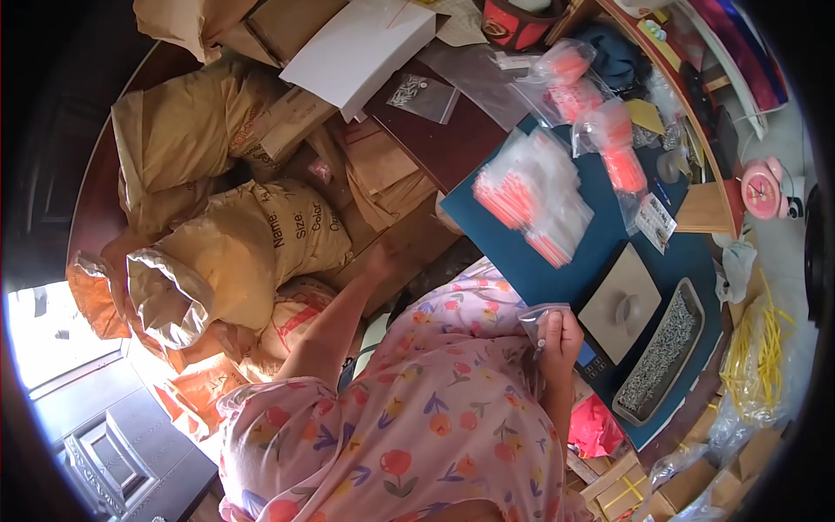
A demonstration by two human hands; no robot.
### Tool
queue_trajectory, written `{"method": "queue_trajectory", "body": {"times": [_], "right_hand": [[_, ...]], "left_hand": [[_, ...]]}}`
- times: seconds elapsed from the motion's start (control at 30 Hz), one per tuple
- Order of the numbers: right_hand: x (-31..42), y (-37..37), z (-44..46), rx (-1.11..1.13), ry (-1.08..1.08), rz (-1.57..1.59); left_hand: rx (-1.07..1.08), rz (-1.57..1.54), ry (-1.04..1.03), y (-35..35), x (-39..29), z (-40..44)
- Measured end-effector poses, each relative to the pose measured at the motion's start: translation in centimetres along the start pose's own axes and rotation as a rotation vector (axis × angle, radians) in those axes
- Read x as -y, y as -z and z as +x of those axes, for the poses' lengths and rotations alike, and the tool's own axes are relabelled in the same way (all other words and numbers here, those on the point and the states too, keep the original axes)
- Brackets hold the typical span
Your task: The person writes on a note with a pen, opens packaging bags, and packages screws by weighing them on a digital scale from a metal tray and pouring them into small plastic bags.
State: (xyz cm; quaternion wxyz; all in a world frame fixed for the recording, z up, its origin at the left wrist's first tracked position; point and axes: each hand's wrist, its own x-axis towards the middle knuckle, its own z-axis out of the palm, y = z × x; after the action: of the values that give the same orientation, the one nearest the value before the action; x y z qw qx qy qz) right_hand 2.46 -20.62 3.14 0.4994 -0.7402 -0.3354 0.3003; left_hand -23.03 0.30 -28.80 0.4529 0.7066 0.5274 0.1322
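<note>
My right hand [561, 341] is closed on a small clear zip bag [541, 318], with a few small light pieces low in it. Beside that hand stands a scale [610, 334] with a pale square plate and a round, clear-looking thing on it. To the right of the scale, a long grey tray [659, 358] holds many small metal pieces that look like screws. My left hand [379, 261] reaches out over the brown cardboard [409, 248] at the table's left side. Its fingers are dim and blurred, so I cannot tell whether they grip anything.
A pile of flat zip bags [535, 193] with red-orange edges lies on the blue-green mat [500, 252]. Bundled bags [619, 165] lie beyond. Large brown sacks [235, 235] stand at left. A filled bag [424, 97] lies near a white box [358, 50]. Yellow straps [757, 348] hang right.
</note>
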Motion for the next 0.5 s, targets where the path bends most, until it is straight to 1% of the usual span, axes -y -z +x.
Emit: {"method": "queue_trajectory", "body": {"times": [0.07,0.13,0.17,0.27,0.33,0.37,0.47,0.5], "right_hand": [[-0.2,-1.2,0.8,-0.059,0.080,-0.112],[-0.6,-2.0,1.8,-0.104,0.172,-0.198],[-0.8,-2.3,2.3,-0.096,0.184,-0.204],[-1.7,-2.9,3.4,-0.044,0.200,-0.243],[-2.5,-2.8,3.7,0.016,0.201,-0.297],[-2.5,-2.9,3.8,0.003,0.193,-0.274],[-2.5,-3.2,3.9,-0.041,0.174,-0.219],[-2.4,-3.4,4.0,-0.051,0.171,-0.209]], "left_hand": [[0.062,-0.028,0.104,-0.5,3.6,2.2],[0.106,0.053,0.127,0.6,3.8,4.6],[0.128,0.092,0.139,1.0,3.8,5.9],[0.233,0.058,0.403,3.3,-1.0,8.4],[0.313,0.375,0.342,3.5,-2.6,9.3],[0.351,0.535,0.302,3.3,-3.0,10.0],[0.331,0.846,0.333,1.6,-4.1,12.3],[0.345,0.804,0.328,1.0,-4.2,13.4]]}}
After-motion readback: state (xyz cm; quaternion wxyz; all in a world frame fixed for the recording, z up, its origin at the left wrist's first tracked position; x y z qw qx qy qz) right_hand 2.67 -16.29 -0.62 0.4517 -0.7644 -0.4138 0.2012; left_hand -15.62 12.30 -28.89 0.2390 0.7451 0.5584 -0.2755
